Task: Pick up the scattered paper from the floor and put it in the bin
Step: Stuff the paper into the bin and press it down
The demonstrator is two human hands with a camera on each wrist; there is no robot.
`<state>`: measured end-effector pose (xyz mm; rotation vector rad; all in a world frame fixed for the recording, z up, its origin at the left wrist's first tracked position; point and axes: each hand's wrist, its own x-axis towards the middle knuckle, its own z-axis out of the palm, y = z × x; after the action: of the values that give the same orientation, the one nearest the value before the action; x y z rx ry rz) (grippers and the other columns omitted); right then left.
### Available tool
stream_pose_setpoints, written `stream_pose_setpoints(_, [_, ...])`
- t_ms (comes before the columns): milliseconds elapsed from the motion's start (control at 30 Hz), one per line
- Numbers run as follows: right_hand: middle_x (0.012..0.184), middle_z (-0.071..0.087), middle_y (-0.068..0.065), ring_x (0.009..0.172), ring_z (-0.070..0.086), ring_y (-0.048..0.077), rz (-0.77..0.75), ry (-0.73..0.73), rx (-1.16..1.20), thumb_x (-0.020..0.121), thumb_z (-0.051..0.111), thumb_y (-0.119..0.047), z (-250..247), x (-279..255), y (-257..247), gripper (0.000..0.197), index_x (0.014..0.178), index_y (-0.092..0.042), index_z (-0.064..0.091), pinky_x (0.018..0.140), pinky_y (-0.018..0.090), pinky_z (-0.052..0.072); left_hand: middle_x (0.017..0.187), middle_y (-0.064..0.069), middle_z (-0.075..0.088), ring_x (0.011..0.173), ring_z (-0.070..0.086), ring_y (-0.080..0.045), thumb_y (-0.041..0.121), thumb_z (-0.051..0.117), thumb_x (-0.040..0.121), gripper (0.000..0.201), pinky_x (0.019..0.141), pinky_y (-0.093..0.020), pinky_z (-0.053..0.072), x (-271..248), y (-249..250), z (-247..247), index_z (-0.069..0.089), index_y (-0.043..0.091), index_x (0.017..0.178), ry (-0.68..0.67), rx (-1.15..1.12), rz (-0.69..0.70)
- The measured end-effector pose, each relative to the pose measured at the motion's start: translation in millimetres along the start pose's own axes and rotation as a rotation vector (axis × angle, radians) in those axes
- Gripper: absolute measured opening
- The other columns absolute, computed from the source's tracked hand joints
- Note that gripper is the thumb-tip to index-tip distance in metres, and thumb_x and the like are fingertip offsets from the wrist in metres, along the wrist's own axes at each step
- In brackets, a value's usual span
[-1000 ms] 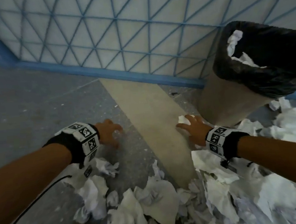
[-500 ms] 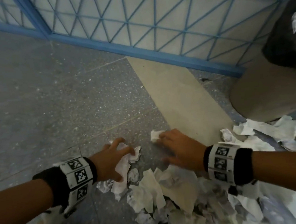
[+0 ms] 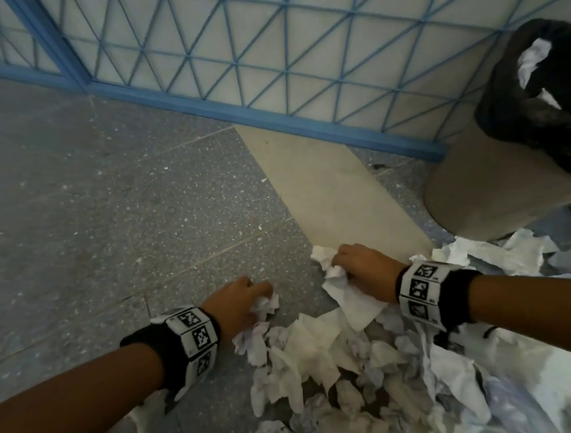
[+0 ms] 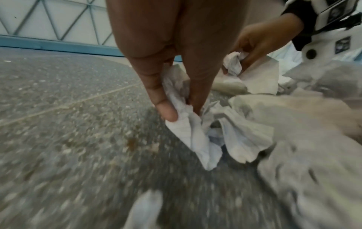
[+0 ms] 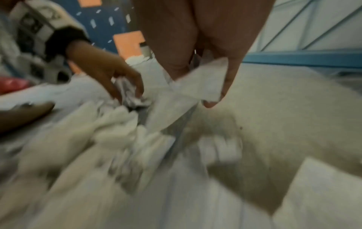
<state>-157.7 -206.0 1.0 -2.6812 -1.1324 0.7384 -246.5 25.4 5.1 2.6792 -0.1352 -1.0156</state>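
A heap of crumpled white paper (image 3: 321,366) covers the grey floor in the lower middle and right of the head view. My left hand (image 3: 239,304) sits at the heap's left edge, its thumb and fingers pinching a crumpled white sheet (image 4: 188,128). My right hand (image 3: 358,268) is at the heap's far edge and grips a crumpled wad with a flat sheet (image 3: 350,299) hanging from it; in the right wrist view that sheet (image 5: 203,83) lies between thumb and fingers. The bin (image 3: 497,174), lined with a black bag (image 3: 547,120), stands at the right with paper inside.
A blue lattice panel (image 3: 265,48) with a blue base rail closes off the far side. A beige floor strip (image 3: 326,193) runs from the rail to my right hand. More torn paper (image 3: 516,251) lies at the bin's foot. Bare grey floor (image 3: 108,211) spreads to the left.
Both hands have drawn back from the bare floor to the heap and closed on paper. The left hand's fingers have curled tighter around its sheet; the view has swung back toward the bin.
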Motion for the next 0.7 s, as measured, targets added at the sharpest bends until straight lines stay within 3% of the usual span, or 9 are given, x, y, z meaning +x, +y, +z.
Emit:
stream_pose_setpoints(133, [0.106,0.057,0.025,0.101,0.057,0.035,0.067,0.238,0.174,0.087,0.055,-0.004,-43,-10,0,0.019,0.103,0.002,0.061,0.086,0.038,0.042,0.13,-0.011,0.053,0.118,0.053,-0.026,0.018,0.057,0.088,0.043,0.097,-0.03,0.042,10,21,-36,0.047,0.021,0.13,0.039,0.004,0.05])
stream_pose_setpoints(233, [0.105,0.06,0.024,0.1,0.058,0.034,0.113,0.404,0.216,0.087,0.06,-0.01,-90,-28,-4,0.019,0.101,0.003,0.063,0.08,0.03,0.036,0.123,-0.007,0.063,0.115,0.058,-0.021,0.018,0.064,0.084,0.037,0.089,-0.022,0.04,16,44,-81,0.059,0.016,0.12,0.138,-0.029,0.147])
stream_pose_setpoints(300, [0.106,0.062,0.025,0.102,0.058,0.034,0.133,0.537,0.233,0.084,0.061,-0.005,-124,-42,-4,0.02,0.102,0.005,0.063,0.072,0.024,0.031,0.118,-0.006,0.066,0.112,0.059,-0.019,0.028,0.069,0.078,0.04,0.081,-0.017,0.035,19,64,-120,0.062,0.016,0.115,0.214,-0.092,0.188])
stream_pose_setpoints(400, [0.11,0.063,0.023,0.105,0.059,0.032,0.213,0.8,0.259,0.082,0.062,-0.002,-175,-71,8,0.025,0.106,0.003,0.063,0.07,0.02,0.029,0.113,-0.006,0.068,0.104,0.06,-0.016,0.049,0.07,0.063,0.058,0.078,-0.021,0.039,22,107,-178,0.064,0.017,0.111,0.371,-0.165,0.281])
stream_pose_setpoints(467, [0.113,0.062,0.023,0.107,0.058,0.033,0.285,0.943,0.201,0.081,0.063,-0.006,-203,-94,24,0.028,0.109,0.0,0.062,0.076,0.026,0.033,0.113,-0.007,0.068,0.099,0.06,-0.014,0.035,0.075,0.069,0.047,0.071,-0.017,0.042,28,144,-213,0.065,0.015,0.11,0.483,-0.312,0.367])
stream_pose_setpoints(533, [0.111,0.061,0.024,0.105,0.057,0.034,0.382,1.061,0.123,0.079,0.063,-0.014,-223,-116,42,0.03,0.107,-0.003,0.063,0.076,0.028,0.032,0.113,-0.009,0.069,0.099,0.062,-0.013,0.023,0.078,0.07,0.043,0.079,-0.019,0.049,36,186,-241,0.066,0.011,0.109,0.573,-0.493,0.464])
stream_pose_setpoints(567, [0.108,0.062,0.024,0.103,0.058,0.034,0.426,1.123,0.106,0.077,0.061,-0.018,-229,-125,53,0.03,0.103,-0.004,0.064,0.074,0.028,0.032,0.113,-0.009,0.07,0.102,0.064,-0.015,0.028,0.08,0.064,0.05,0.087,-0.027,0.051,39,207,-249,0.067,0.01,0.109,0.617,-0.568,0.498])
stream_pose_setpoints(633, [0.103,0.065,0.021,0.099,0.061,0.032,0.521,1.239,0.121,0.075,0.056,-0.022,-237,-141,73,0.028,0.097,-0.006,0.065,0.071,0.024,0.032,0.109,-0.005,0.072,0.103,0.066,-0.017,0.041,0.079,0.054,0.061,0.093,-0.034,0.051,44,247,-257,0.068,0.014,0.107,0.692,-0.678,0.537])
stream_pose_setpoints(700, [0.103,0.066,0.021,0.1,0.061,0.032,0.626,1.317,0.135,0.075,0.055,-0.02,-242,-155,90,0.027,0.097,-0.006,0.064,0.071,0.024,0.033,0.109,-0.003,0.071,0.105,0.064,-0.019,0.042,0.078,0.061,0.054,0.091,-0.033,0.05,51,283,-255,0.066,0.014,0.106,0.764,-0.725,0.559])
